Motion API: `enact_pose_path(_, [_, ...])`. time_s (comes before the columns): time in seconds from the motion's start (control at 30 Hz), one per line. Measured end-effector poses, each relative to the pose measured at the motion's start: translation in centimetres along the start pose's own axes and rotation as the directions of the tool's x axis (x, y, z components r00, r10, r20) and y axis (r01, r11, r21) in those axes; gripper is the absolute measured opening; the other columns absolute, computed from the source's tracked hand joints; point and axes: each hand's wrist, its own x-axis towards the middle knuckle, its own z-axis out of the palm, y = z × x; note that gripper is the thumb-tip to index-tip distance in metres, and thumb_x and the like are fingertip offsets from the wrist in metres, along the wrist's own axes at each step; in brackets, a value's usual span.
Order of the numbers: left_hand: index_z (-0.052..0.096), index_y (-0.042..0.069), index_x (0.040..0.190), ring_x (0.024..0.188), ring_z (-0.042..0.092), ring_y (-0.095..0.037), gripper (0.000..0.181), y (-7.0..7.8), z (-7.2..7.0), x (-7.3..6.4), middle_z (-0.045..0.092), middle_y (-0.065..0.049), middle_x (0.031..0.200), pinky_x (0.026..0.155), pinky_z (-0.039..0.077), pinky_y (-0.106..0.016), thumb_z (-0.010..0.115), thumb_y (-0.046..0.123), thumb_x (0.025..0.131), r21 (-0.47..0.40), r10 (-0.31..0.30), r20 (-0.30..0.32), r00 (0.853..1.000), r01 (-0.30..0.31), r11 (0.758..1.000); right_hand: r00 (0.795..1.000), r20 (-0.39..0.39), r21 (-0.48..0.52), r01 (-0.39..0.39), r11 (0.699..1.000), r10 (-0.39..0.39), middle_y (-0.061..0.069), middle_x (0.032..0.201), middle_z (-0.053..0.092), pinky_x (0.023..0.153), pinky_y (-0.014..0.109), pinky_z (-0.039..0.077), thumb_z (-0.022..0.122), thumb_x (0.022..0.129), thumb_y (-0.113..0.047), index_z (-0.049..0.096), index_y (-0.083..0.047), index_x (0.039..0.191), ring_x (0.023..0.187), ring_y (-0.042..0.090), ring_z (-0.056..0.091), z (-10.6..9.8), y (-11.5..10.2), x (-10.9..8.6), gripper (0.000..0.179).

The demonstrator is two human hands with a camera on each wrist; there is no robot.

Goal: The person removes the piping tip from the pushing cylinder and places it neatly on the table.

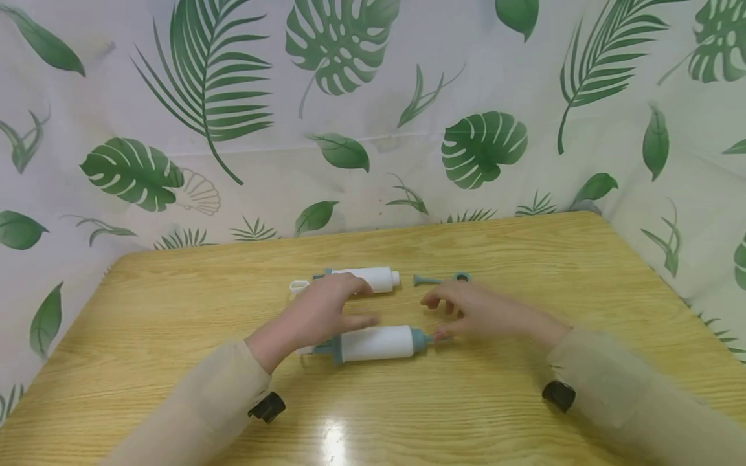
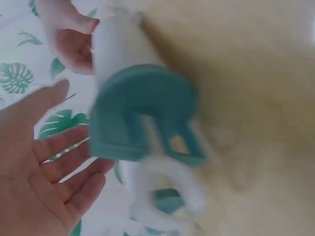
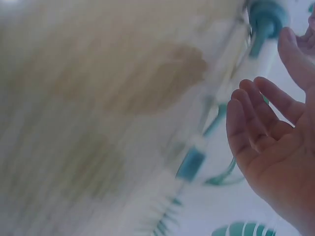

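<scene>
A white syringe (image 1: pixel 375 343) with a teal flange and teal nozzle lies in the middle of the table. Over its flange end hovers my left hand (image 1: pixel 317 310), fingers spread and holding nothing. In the left wrist view the flange (image 2: pixel 142 98) and white pull ring (image 2: pixel 170 191) appear beside the fingertips. My right hand (image 1: pixel 480 309), loosely curved and empty, is by the nozzle tip, its thumb overlapping the tip in the head view. Farther back lies a second white syringe (image 1: pixel 379 279), partly hidden by the left hand, with a loose teal nozzle (image 1: pixel 427 280) to its right.
A teal ring-shaped piece (image 1: pixel 462 276) lies behind the right hand. The wooden table (image 1: pixel 524 246) ends at a leaf-patterned cloth (image 1: pixel 402 155) at the back and sides. Black wrist devices (image 1: pixel 268 408) sit at both sleeves.
</scene>
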Motion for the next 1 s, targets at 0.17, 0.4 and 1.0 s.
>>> enact_pose_path(0.17, [0.061,0.007,0.123,0.11,0.056,-0.02,0.064,-0.9,1.1,-1.6,0.061,-0.005,0.121,0.093,0.045,-0.036,0.076,0.05,0.077,0.043,-0.01,0.048,0.999,0.008,0.999,0.998,0.049,-0.028,0.049,0.998,-0.047,-0.001,0.109,0.059,0.08,0.031,0.049,0.073,0.081,-0.044,0.058,-0.004,0.122,0.094,0.015,0.054,1.6,-1.1,0.8,0.06])
enact_pose_path(0.4, [0.059,0.009,0.122,0.103,0.057,-0.017,0.069,-1.5,2.1,-2.2,0.062,-0.003,0.116,0.087,0.047,-0.034,0.082,0.048,0.07,0.05,0.023,0.067,0.998,-0.027,0.998,0.991,0.023,-0.089,0.135,0.987,-0.133,-0.005,0.09,0.055,0.068,0.025,0.045,0.077,0.082,-0.029,0.065,-0.004,0.106,0.079,0.012,0.051,2.4,-2.1,1.6,0.037])
enact_pose_path(1.0, [0.057,0.013,0.1,0.084,0.058,-0.013,0.041,-2.2,2.2,-2.4,0.062,0.002,0.093,0.076,0.049,-0.033,0.084,0.017,0.069,-0.02,0.041,0.036,0.998,-0.041,0.999,0.993,0.005,-0.021,0.119,0.993,-0.119,-0.004,0.094,0.062,0.067,0.024,0.047,0.066,0.092,-0.023,0.065,-0.003,0.109,0.08,0.006,0.053,2.8,-3.3,2.1,0.026])
